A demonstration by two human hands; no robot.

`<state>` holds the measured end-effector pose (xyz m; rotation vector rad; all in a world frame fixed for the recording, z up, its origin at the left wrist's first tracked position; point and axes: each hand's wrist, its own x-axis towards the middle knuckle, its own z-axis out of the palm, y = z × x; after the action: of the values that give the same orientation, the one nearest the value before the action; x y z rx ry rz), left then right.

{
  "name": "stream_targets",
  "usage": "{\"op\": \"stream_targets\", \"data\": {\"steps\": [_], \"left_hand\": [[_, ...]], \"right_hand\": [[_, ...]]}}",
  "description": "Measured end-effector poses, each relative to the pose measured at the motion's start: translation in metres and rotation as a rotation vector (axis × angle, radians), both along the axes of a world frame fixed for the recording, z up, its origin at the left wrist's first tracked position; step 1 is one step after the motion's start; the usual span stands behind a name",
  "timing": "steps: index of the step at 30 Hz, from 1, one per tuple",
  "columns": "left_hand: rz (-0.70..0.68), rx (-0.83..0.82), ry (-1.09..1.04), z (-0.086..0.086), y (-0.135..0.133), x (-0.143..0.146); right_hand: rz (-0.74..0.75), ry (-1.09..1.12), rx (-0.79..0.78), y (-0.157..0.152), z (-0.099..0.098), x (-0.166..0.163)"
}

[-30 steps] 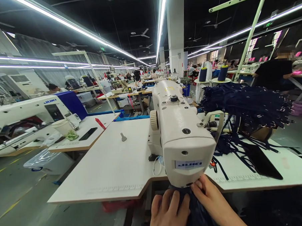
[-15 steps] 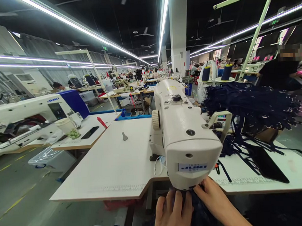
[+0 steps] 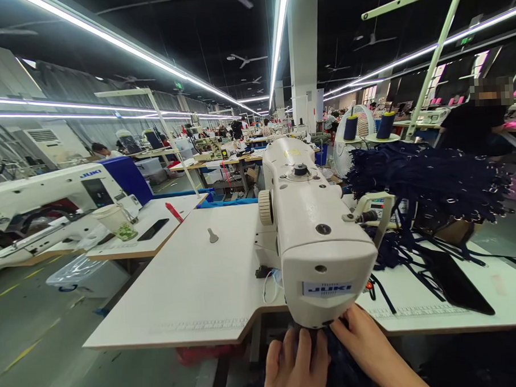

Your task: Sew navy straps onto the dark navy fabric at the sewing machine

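A cream sewing machine [image 3: 311,231] stands on a white table [image 3: 193,287] right in front of me. Under its head lies dark navy fabric [image 3: 340,367]. My left hand [image 3: 295,366] rests flat on that fabric with the fingers stretched forward. To its right, my right hand [image 3: 367,348] presses the same fabric just below the machine's head, fingertips bent toward the needle area, which is hidden by the machine.
A heap of navy straps [image 3: 424,180] and a black flat piece [image 3: 452,285] lie on the table's right. Thread cones [image 3: 350,127] stand behind. Left is another machine [image 3: 48,197], a cup [image 3: 111,220], a phone [image 3: 153,229]. A person in black [image 3: 473,127] stands far right.
Both hands stay on the navy fabric under the machine head. The view has shifted slightly, so the hands sit a little lower in the picture.
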<state>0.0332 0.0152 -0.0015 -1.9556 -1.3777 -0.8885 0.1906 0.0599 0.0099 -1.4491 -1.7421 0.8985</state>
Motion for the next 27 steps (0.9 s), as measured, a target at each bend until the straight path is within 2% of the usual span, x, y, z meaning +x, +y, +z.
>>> {"op": "stream_targets", "data": {"steps": [5,10,22,27], "left_hand": [[0.0,-0.014,0.012,-0.001,0.0008,-0.0005],[-0.001,0.021,0.005,-0.0034,0.0016,0.0],[0.046,0.057,0.015,0.0,0.0018,-0.0017],[0.017,0.049,0.027,-0.0014,0.0033,-0.0012]], "right_hand": [[-0.004,-0.004,-0.031,0.0003,0.0011,0.0007],[0.08,-0.013,-0.039,0.0003,0.0027,0.0026],[0.071,-0.084,-0.045,0.002,-0.0009,-0.0016],[0.056,-0.094,-0.055,0.0025,-0.0047,-0.0007]]}}
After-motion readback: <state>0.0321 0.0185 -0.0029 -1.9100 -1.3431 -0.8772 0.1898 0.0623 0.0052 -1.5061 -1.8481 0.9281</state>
